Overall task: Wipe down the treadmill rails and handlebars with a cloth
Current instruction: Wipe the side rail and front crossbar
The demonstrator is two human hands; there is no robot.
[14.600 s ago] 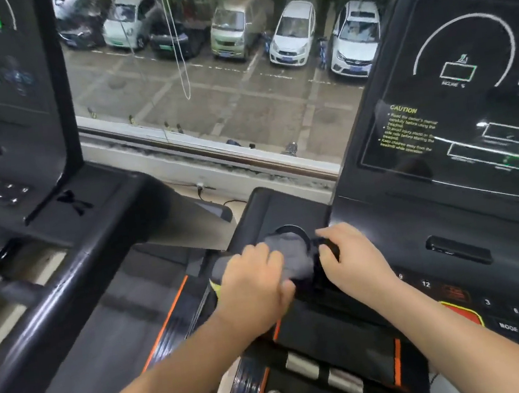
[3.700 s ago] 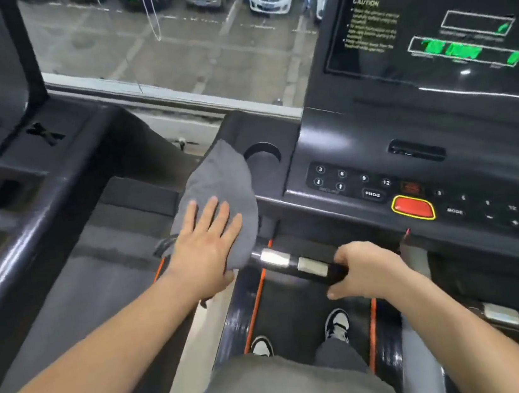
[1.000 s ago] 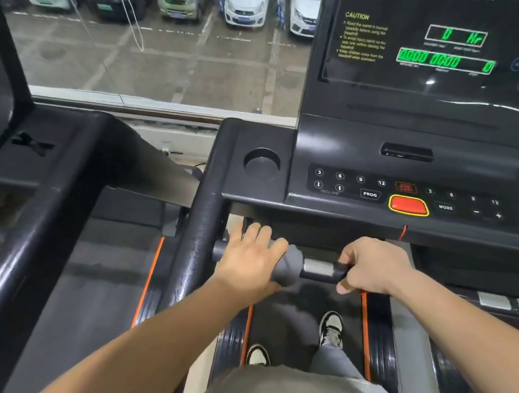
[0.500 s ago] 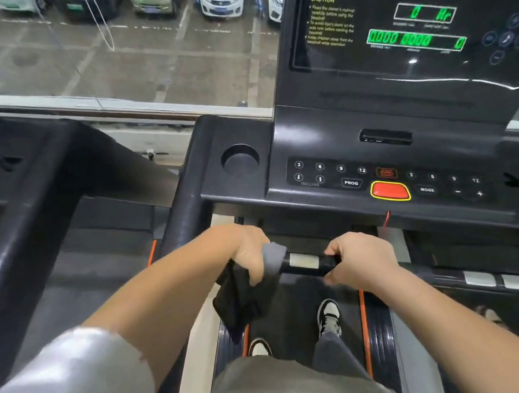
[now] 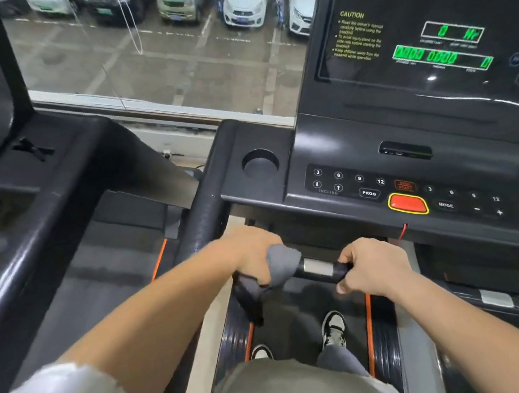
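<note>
We now have the grey cloth (image 5: 283, 264) on the short front handlebar (image 5: 319, 269). A few seconds ago it lay spread flat under an open left palm on top of the black side rail (image 5: 204, 226), just beside the cup holder (image 5: 260, 163). The left hand (image 5: 249, 253) has since come down off that rail. Its fingers are curled tightly round the cloth and the bar together, and a dark tail of fabric hangs below the wrist. Half a second back the cloth draped more loosely; now it sits bunched up against the bar's silver sensor plate, which is still bare.

Our right hand (image 5: 374, 265) has kept its place at the bar's other end, its fingers (image 5: 350, 255) closed round the black grip with no cloth under them. It seems to serve only as a brace.

We judge that the work has passed from the rail to the handlebar. That rail's upper stretch looks done for now. The handlebar is in hand at its left end, with the sensor plate and the part under the right hand yet to be reached. The next stroke probably calls for sliding the wrapped cloth rightward along the bar, and the right hand will have to give way for it. The red stop button (image 5: 407, 205) sits close above, and a careless knuckle could catch it.
</note>
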